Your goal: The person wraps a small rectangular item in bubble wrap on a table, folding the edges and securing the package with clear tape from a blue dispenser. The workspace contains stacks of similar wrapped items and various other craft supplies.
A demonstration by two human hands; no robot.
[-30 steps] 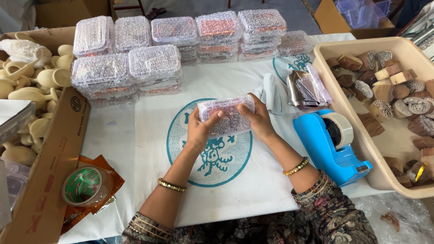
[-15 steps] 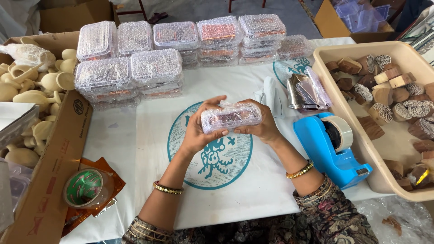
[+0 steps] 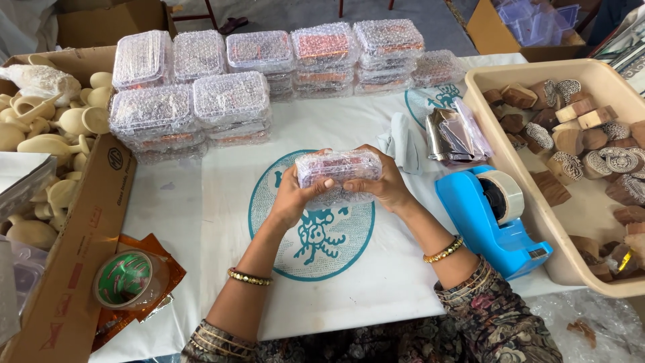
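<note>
White table cloth (image 3: 201, 222) below, I see my left hand (image 3: 290, 200) and right hand (image 3: 384, 185) squeezing the bubble-wrapped box (image 3: 338, 169); loose wrap could slip off.

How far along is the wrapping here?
Done: stacks of bubble-wrapped boxes at the table's far edge. In hand: the left hand and right hand hold one wrapped box above the cloth. Left: loose wooden blocks fill the tray.
</note>
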